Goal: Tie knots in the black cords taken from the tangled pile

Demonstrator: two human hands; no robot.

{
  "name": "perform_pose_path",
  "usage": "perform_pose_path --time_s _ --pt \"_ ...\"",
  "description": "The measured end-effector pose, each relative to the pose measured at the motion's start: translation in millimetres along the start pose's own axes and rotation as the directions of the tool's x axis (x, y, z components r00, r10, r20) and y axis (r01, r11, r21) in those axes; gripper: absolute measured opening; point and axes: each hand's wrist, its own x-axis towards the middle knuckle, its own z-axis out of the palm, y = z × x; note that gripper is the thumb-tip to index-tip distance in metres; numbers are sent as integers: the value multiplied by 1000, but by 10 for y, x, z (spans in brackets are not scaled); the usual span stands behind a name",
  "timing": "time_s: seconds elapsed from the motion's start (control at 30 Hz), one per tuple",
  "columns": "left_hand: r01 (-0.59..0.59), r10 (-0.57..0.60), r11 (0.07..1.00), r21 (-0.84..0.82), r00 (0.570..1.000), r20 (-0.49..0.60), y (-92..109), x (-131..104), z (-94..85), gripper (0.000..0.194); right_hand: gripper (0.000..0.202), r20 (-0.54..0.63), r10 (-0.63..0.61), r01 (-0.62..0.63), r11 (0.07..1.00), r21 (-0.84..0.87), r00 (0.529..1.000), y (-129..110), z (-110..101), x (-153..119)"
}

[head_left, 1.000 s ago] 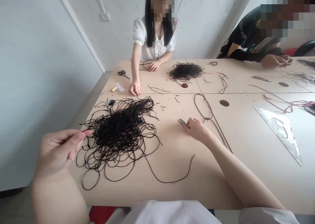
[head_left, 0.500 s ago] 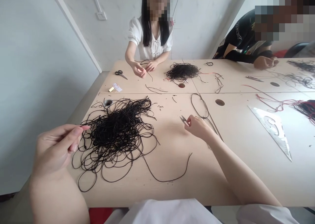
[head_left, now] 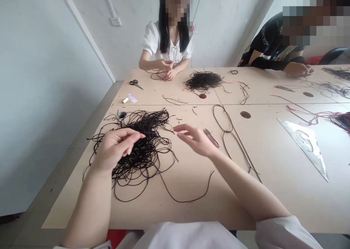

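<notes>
My left hand (head_left: 116, 150) is raised over the left part of a tangled heap of black cord (head_left: 147, 154). Its thumb and index finger are pinched together; whatever is between them is too small to make out. My right hand (head_left: 195, 139) hovers just right of the heap, thumb and fingers apart, with nothing visible in it. Beside that hand, a pair of thread snips (head_left: 211, 137) lies on the table. One loose cord end curves out of the heap toward the front.
Right of the snips lie looped dark cords (head_left: 232, 130) and a clear set square (head_left: 304, 145). Across the table (head_left: 164, 216), a person's hands (head_left: 170, 69) work near black scissors (head_left: 136, 84) and another cord pile (head_left: 203, 80). A second person sits at back right.
My right hand has let go of the snips, leaving them on the table, and moved left. My left hand has moved right, over the heap, still pinched.
</notes>
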Motion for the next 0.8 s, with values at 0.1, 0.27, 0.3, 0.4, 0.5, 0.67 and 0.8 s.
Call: perform_pose_path --time_s 0.1,0.27,0.3,0.4,0.5,0.67,0.8 --pt "67 -73 995 78 994 77 6 61 263 21 40 111 -92 53 949 311 990 -181 279 88" --pt "119 -131 973 198 990 46 -137 86 344 26 37 127 123 -161 919 359 984 -145 280 154" --pt "115 -122 973 202 992 23 -190 85 294 27 37 89 162 -184 914 362 983 -120 208 151" --pt "65 -27 964 258 989 -148 -369 74 82 26 35 4 241 -228 909 349 970 -52 -69 124" --pt "83 119 875 476 918 -379 -512 64 -111 23 33 -129 271 -210 910 358 954 -1 -326 98" --pt "6 203 702 712 957 -208 -610 62 -219 37 33 -410 247 -86 924 373 878 34 -585 70" --pt "-2 146 544 839 985 -93 -762 100 -195 42 15 -428 215 -66 940 335 878 -24 -690 27"
